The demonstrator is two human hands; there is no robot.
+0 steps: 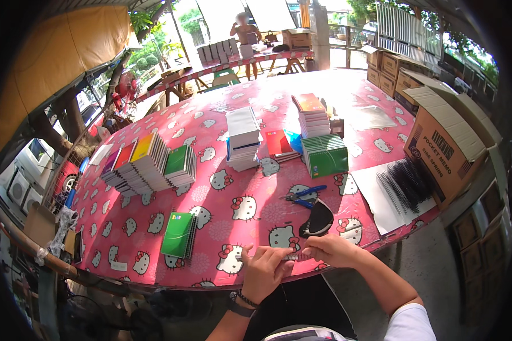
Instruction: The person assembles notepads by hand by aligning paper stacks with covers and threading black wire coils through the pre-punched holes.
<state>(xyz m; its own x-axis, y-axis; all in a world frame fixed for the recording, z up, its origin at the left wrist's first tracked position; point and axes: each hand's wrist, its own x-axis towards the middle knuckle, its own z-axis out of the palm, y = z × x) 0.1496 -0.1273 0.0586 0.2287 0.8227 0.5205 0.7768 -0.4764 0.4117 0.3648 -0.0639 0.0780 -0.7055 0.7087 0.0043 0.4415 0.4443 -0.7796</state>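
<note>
Right at the near edge of the table [153,267], a small white spiral coil [293,257] lies pinched between both hands, and that position is the risk as I read it: it sits so close to the lip that a slip of the fingertips could send it off the edge and down to the floor. The coil is thin and springy too (it looks like plastic, though too small to be sure), so a hard squeeze could bend its loops out of line. The left hand [263,268] is curled, fingers bent down with the tips pressing on the coil's left end; the right hand [331,250] is closed in a pinch on the coil's right end, thumb and forefinger together. Just beyond the right hand lies a black pouch [317,220], and past it blue-handled pliers [302,194], both close enough for a sweeping wrist to knock. To the right, a sheet holds a row of black spiral coils [401,181]. To the left lies a green notebook [178,234]. Farther off stand stacks of notebooks [148,162], and a cardboard box [446,148] sits at the far right.
</note>
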